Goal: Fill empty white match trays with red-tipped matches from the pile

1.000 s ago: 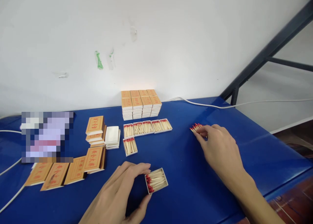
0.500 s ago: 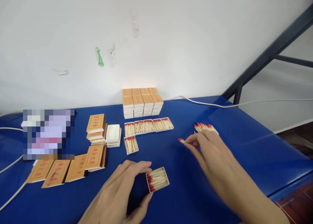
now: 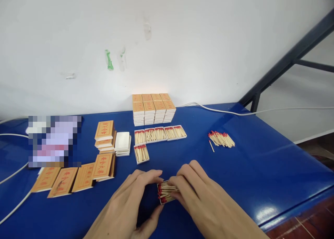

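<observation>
My left hand steadies a small open matchbox tray, thumb at its near side and fingers at its far corner. Red-headed matches lie in the tray with their heads to the left. Over the tray's right part, my right hand has thumb and fingers pinched on matches, and it hides that end of the tray. A loose pile of matches lies further back on the right, with a single match beside it.
Filled trays form a row, with one more filled tray in front. Behind them are stacked matchboxes. White empty trays and orange box sleeves lie left on the blue table. A white cable runs along the back.
My right hand has moved left and toward me from beside the match pile to the tray, bringing the pinched match or matches. My left hand has stayed at the tray.
</observation>
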{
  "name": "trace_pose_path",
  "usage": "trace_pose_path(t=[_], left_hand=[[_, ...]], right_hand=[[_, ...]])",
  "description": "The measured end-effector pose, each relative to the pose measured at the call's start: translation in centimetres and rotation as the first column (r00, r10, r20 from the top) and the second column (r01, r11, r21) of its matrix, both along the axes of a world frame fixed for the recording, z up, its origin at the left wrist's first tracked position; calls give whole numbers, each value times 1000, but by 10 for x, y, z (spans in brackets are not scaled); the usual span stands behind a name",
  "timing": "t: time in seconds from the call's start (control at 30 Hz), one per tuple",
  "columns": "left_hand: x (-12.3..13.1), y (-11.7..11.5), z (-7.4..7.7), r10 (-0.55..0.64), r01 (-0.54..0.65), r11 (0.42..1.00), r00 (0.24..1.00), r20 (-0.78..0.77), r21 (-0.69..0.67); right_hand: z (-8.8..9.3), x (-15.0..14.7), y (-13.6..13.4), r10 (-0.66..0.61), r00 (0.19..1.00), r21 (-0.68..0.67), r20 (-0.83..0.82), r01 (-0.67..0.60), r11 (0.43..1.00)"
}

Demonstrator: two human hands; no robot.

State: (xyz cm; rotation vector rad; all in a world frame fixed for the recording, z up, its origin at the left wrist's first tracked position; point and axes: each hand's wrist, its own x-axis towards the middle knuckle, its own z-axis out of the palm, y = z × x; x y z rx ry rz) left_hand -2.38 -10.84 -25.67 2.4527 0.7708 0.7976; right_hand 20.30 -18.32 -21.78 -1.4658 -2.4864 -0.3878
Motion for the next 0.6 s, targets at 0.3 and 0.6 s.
trace_pose_path(t=[0.3,0.6], left_hand=[[0,0,1,-6,6,1000,1000,9,-26],[0,0,2,-16,16,1000,1000,23,-20]], right_hand=[[6,9,0,40,984,-206,-172,-76,976],[14,10,-1,-27,966,-270,-259,-46,962]])
